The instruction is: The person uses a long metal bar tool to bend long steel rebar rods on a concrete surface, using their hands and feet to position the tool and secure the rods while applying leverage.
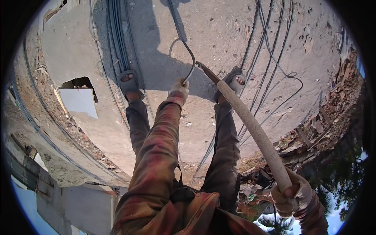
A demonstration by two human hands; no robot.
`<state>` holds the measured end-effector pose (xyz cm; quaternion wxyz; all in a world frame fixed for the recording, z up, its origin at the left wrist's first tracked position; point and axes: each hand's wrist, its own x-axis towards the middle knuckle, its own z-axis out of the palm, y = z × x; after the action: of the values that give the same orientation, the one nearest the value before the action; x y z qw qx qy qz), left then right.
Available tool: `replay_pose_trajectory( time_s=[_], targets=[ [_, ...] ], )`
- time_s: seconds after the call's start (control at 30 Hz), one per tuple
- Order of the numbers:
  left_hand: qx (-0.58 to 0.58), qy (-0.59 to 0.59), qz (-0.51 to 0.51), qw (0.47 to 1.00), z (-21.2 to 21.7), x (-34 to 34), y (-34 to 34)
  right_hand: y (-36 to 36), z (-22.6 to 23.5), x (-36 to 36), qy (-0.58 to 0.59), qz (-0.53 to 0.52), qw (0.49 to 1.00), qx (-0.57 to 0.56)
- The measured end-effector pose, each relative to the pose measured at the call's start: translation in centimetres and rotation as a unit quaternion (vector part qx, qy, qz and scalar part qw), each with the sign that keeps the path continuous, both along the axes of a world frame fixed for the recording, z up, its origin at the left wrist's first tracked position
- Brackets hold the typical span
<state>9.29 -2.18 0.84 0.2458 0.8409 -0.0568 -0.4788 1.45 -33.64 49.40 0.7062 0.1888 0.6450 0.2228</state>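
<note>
My left hand, in a pale glove, is closed round the end of a dark bent steel rod, just between my feet. From there the rod curves up and runs away toward the far edge. At the lower right, my gloved right hand grips the near end of a long-handled tool with a pale pipe handle. Its dark metal head reaches the curve of the rod; whether the two touch I cannot tell.
Bundled long steel rods lie by my left foot; more rods stretch past my right foot. A hole with a white panel opens at left. Broken rubble lines the slab's right edge.
</note>
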Motion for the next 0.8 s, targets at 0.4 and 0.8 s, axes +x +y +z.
replay_pose_trajectory(
  time_s=[0.4, 0.8],
  targets=[
    [0.031, 0.08, -0.01, 0.996, 0.0, -0.5, -1.5, -1.8, 0.3, 7.5, 0.036, 0.017, 0.998, 0.046],
    [0.032, 0.097, -0.019, 0.995, -0.7, -1.8, -3.8, -0.1, -0.7, 7.8, 0.117, 0.04, 0.989, 0.087]
  ],
)
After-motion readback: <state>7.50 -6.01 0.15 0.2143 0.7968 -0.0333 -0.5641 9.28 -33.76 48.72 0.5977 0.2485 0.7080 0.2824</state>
